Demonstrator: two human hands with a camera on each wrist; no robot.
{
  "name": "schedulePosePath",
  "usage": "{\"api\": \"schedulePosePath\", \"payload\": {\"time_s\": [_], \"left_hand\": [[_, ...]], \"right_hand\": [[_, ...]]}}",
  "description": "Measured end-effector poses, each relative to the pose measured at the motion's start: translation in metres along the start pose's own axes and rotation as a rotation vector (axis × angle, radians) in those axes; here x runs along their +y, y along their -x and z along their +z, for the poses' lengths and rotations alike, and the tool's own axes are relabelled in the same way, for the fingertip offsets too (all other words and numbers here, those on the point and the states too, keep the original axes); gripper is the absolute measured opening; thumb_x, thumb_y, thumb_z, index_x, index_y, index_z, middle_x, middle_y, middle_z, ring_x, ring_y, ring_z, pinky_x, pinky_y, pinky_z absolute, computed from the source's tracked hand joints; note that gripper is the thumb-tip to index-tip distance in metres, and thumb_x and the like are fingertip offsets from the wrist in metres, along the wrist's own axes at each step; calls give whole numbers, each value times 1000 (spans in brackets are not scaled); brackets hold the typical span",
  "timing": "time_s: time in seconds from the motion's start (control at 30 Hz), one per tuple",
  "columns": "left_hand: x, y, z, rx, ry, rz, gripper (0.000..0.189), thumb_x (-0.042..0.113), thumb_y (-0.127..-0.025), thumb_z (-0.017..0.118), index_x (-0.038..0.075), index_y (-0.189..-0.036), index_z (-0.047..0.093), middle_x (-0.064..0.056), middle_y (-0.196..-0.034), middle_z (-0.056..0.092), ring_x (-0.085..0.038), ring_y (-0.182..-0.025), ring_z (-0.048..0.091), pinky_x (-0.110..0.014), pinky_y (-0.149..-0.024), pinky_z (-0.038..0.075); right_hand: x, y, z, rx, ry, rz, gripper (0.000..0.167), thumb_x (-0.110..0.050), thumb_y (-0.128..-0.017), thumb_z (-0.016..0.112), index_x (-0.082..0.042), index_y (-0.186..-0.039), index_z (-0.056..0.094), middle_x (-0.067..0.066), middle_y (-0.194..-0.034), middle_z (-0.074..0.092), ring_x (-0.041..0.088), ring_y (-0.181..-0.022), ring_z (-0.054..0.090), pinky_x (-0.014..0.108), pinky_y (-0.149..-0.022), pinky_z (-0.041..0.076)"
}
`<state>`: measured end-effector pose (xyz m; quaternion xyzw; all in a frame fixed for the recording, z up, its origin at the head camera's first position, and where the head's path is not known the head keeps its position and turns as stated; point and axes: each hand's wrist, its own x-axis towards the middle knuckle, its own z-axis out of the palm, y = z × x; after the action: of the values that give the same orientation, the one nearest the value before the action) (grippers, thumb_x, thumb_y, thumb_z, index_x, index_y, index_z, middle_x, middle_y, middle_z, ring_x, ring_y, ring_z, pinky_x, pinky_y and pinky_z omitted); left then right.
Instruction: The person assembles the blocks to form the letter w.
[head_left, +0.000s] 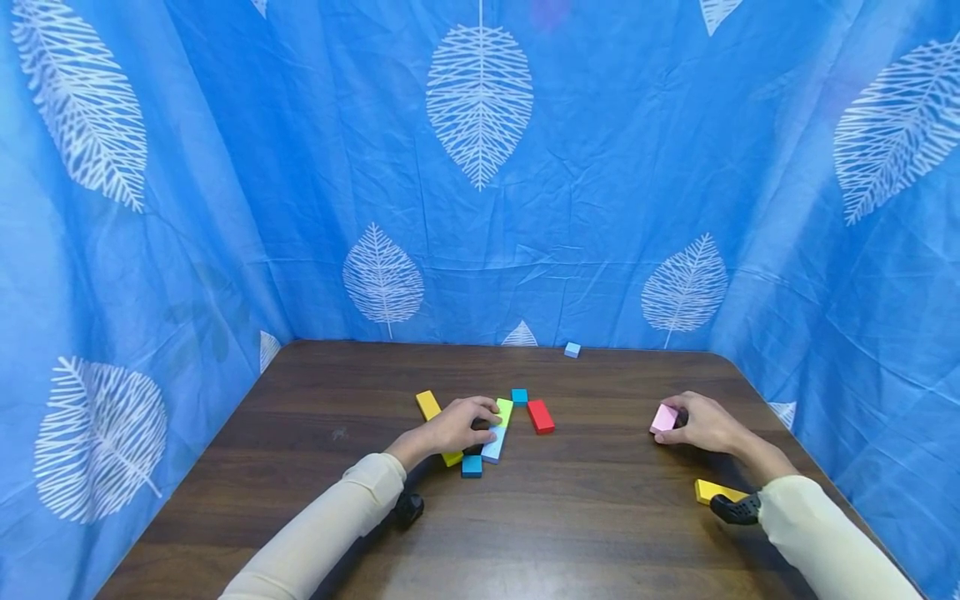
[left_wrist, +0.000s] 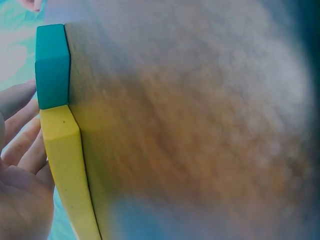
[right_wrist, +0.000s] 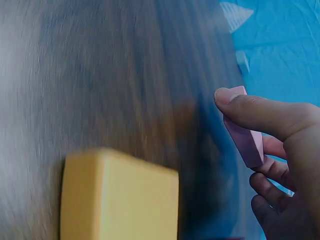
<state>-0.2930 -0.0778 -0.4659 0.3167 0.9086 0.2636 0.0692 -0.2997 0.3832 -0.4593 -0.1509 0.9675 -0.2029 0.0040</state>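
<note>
My left hand reaches over a group of blocks, its fingertips at a lime-green block and its thumb by a light blue block lined up end to end with it. In the left wrist view, a teal block and a yellow block stand in front of that hand and hide part of its fingers. Off to the right, my right hand pinches a pink block between thumb and fingers. The right wrist view shows this pink block tilted in the grip.
An orange-yellow block lies left of the group, a red block and another teal block right of it. A small light blue block sits at the table's back edge. Beneath the right wrist lies a yellow block. Blue curtains surround the table.
</note>
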Motion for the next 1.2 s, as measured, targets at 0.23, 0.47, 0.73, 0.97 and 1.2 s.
{"api": "schedulePosePath", "payload": {"time_s": [0.23, 0.47, 0.73, 0.97, 1.2], "left_hand": [[1, 1, -2, -5, 4, -14, 34, 20, -100, 73, 7, -131, 72, -6, -144, 58, -26, -134, 51, -44, -113, 41], [-1, -1, -1, 0, 7, 1, 33, 19, -100, 73, 6, -130, 72, -6, -143, 59, -26, -134, 51, -44, -113, 41], [-1, -1, 1, -2, 1, -1, 33, 19, -99, 73, 6, -129, 73, -7, -142, 59, -26, -133, 52, -44, -113, 41], [0, 0, -1, -3, 3, -3, 33, 18, -99, 73, 5, -130, 73, -7, -143, 59, -27, -134, 51, -44, -113, 41], [2, 0, -2, -8, 4, -2, 33, 19, -100, 72, 5, -130, 72, -8, -144, 58, -27, -135, 50, -45, -113, 41]], "right_hand": [[-18, -7, 1, -11, -4, -39, 81, -42, -77, 91, 11, -131, 62, 29, -124, 61, 40, -105, 59, 63, -91, 51], [-26, -12, 5, -5, -5, -83, 80, -41, -75, 92, 10, -129, 64, 23, -119, 63, 33, -99, 60, 55, -87, 52], [-35, -15, 9, -17, -4, -146, 78, -41, -74, 93, 9, -128, 65, 17, -115, 65, 32, -101, 61, 56, -88, 52], [-44, -19, 11, -34, -16, -164, 78, -42, -76, 92, 8, -130, 64, 15, -116, 65, 31, -102, 60, 52, -87, 52], [-49, -22, 15, -40, -23, -172, 77, -41, -77, 92, 6, -131, 65, 13, -117, 64, 27, -99, 59, 46, -84, 51]]}}
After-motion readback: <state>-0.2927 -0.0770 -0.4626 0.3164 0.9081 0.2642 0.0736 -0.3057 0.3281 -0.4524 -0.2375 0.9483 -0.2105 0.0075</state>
